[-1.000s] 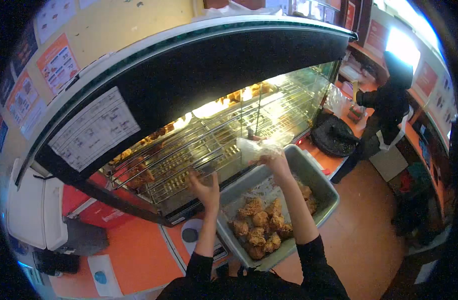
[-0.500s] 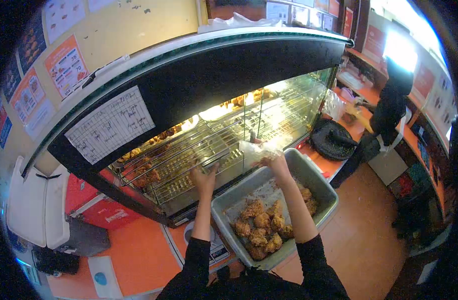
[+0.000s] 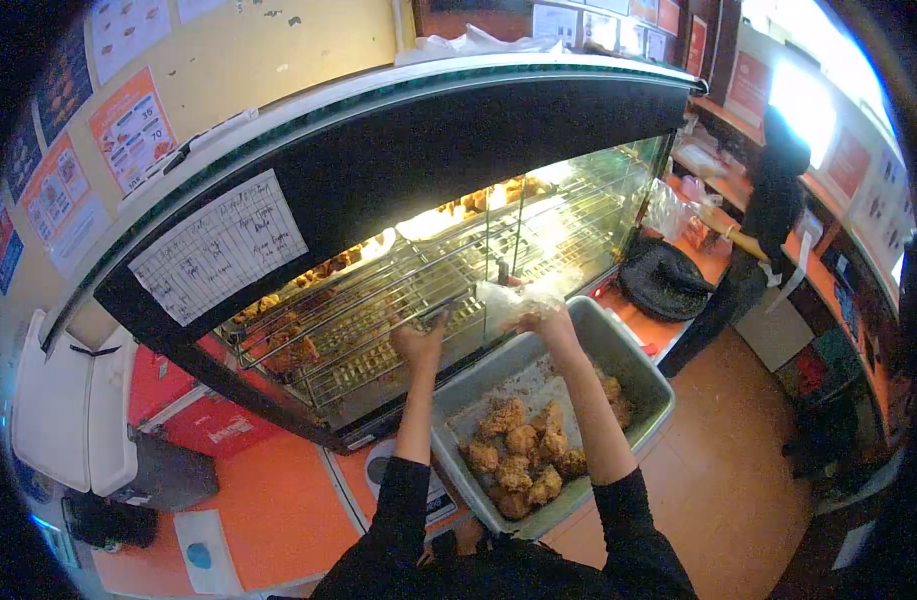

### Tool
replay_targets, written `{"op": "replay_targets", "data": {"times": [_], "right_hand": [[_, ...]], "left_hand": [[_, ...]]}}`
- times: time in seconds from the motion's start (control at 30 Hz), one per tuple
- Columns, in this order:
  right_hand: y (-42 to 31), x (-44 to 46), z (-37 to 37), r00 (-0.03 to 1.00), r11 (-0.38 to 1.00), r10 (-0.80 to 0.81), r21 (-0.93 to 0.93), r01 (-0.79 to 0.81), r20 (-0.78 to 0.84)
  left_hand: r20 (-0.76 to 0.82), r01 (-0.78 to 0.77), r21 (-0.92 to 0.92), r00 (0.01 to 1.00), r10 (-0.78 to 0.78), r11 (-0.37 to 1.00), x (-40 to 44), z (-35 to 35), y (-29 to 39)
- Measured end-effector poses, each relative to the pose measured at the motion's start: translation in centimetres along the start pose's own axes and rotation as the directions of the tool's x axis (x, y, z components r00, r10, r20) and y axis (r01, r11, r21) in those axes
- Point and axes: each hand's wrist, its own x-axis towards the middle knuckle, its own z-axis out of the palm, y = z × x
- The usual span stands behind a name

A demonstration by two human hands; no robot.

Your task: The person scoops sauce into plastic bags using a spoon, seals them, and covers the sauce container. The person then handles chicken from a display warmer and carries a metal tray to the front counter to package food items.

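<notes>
The largest element is a display cabinet with a black upper panel, lit from within and seen from above across the middle of the view. An orange worktop extends at lower left and carries a red box. At right, a co-worker in dark clothing leans beside a farther orange surface, one arm reaching over it. A deep grey-green tub lies just in front of the cabinet, below its open side; browned, breaded pieces are gathered on its floor, chiefly in the part nearest the wearer, with a few more along the right wall, partly hidden by the right forearm. Wire racks span the cabinet interior, and further browned food lies at its left end. A black round dish stands beyond the tub, near the cabinet's right end. A handwritten sheet is fixed to the left of the black panel. The right hand is raised over the tub's far edge, its grip closed on a crumpled clear plastic bag — the bag hangs between cabinet and tub. The left hand is at the front of the racks, thumb raised beside a slim dark object; whether its grip is closed on that object cannot be told.
</notes>
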Motion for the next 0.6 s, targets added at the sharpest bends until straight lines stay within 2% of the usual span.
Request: {"op": "replay_targets", "data": {"times": [0.03,0.17,0.23,0.27,0.37,0.47,0.57,0.6], "right_hand": [[0.0,0.0,0.0,1.0,1.0,-0.008,-0.011,0.008,0.007],[0.2,0.1,-0.3,1.0,1.0,0.007,-0.005,-0.007,0.017],[0.4,0.0,-0.3,1.0,0.999,-0.017,-0.037,0.017,0.008],[0.5,0.1,-0.3,1.0,0.999,-0.017,-0.037,0.018,0.009],[0.6,0.3,-0.3,1.0,0.998,-0.024,-0.053,0.023,-0.008],[0.4,0.3,-0.2,1.0,1.0,-0.006,-0.029,0.006,0.003],[1.0,0.5,-0.4,0.999,0.997,-0.034,-0.065,0.035,0.007],[1.0,0.5,-0.4,0.999,0.999,-0.034,-0.04,0.034,0.006]], "left_hand": [[-0.085,-0.141,-0.05,0.987,0.136,0.989,0.1,0.3,-0.6],[-0.025,-0.104,-0.043,0.994,0.103,0.994,0.2,0.1,-0.5],[-0.026,-0.082,0.19,0.996,0.089,0.978,0.1,0.2,-0.9],[-0.027,-0.082,0.19,0.996,0.089,0.978,0.2,0.4,-1.0],[-0.042,-0.165,0.057,0.985,0.167,0.985,0.5,1.1,-2.4],[0.033,-0.06,0.081,0.998,0.057,0.995,0.6,1.1,-2.9],[-0.041,-0.173,-0.086,0.985,0.17,0.981,0.6,1.4,-2.3],[-0.064,-0.188,0.079,0.979,0.193,0.979,0.4,1.2,-1.9]]}}
